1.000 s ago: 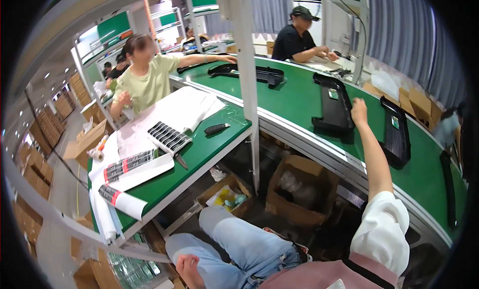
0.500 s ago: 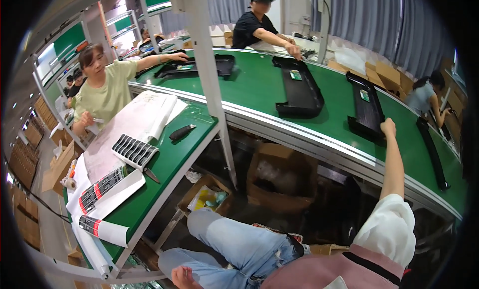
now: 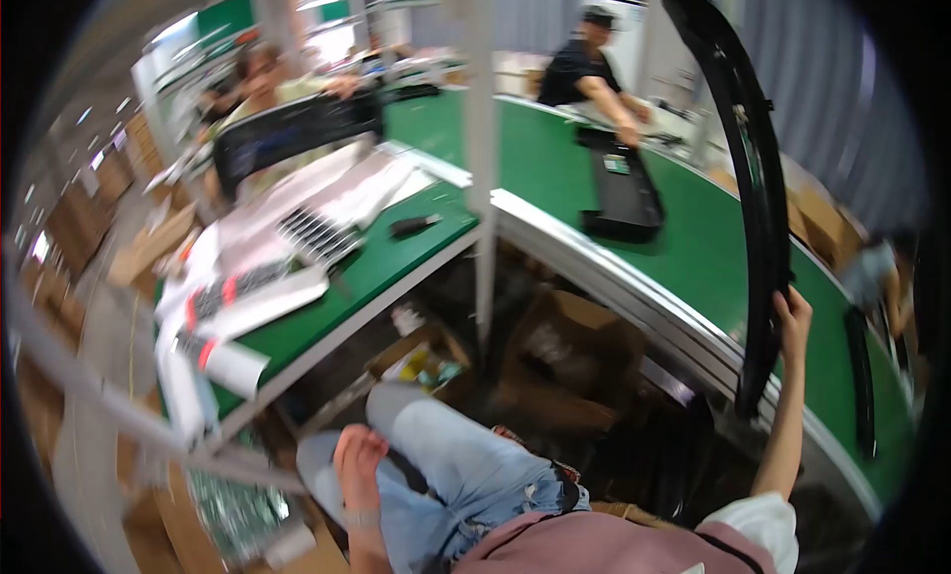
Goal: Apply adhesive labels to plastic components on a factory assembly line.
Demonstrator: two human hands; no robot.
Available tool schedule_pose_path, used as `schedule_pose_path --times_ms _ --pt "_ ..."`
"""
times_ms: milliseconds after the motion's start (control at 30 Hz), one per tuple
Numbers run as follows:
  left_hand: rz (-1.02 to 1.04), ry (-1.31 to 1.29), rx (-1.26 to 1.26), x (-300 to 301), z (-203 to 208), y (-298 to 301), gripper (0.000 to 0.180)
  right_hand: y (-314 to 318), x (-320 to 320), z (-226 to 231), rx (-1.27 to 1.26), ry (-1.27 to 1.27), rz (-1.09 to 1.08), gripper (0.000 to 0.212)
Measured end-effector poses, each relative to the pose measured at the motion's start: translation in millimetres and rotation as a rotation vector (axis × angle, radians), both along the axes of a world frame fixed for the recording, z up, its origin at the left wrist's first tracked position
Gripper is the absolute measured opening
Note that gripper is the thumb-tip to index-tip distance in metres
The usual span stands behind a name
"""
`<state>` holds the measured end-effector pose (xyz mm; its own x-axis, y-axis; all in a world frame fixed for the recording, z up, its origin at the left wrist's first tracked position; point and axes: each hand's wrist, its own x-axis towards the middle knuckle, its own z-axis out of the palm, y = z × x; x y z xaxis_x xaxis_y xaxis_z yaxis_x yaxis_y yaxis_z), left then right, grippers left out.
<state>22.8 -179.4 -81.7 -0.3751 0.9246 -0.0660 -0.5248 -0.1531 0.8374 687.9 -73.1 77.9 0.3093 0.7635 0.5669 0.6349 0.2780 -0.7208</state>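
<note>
My right hand (image 3: 792, 321) grips the lower end of a long black plastic housing (image 3: 758, 188), its fingers wrapped round the edge. The housing is raised above the green work surface (image 3: 684, 287), tipped up on its side and seen nearly edge-on. A small bit of green shows on its inner side. Over my lap, my left hand (image 3: 360, 460) has its fingers curled in; the inside of the palm is hidden, so I cannot tell whether anything is in it. Blue jeans lie just behind that hand.
Another black housing (image 3: 624, 188) with a green board lies under a co-worker's hand (image 3: 626, 128). At left, a person in light green holds a black housing (image 3: 297, 128). A side table carries label sheets (image 3: 238, 292) and a dark tool (image 3: 414, 225). A white post (image 3: 482, 158) stands between.
My right hand has lifted the black housing off the green surface and tilted it upright. My left hand has risen over my lap. The person at left has raised another housing. The view has shifted.
</note>
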Motion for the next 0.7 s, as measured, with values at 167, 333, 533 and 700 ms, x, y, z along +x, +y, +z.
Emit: schedule_pose_path --times_ms 167,333,533,700 --pt "-0.335 -0.284 0.195 -29 19 -16 0.063 46 -124 32 0.104 -0.466 0.598 0.029" --pt "0.136 -0.503 0.14 -66 -5 -120 0.066 99 -318 -39 -0.14 -0.551 1.331 0.018" --pt "0.376 0.266 -0.468 -68 -82 -213 0.044 131 -458 -117 -0.252 -1.11 1.649 0.027" --pt "0.729 0.84 -0.659 -52 -48 -214 0.031 61 -601 -22 -0.176 -0.641 1.607 0.04"
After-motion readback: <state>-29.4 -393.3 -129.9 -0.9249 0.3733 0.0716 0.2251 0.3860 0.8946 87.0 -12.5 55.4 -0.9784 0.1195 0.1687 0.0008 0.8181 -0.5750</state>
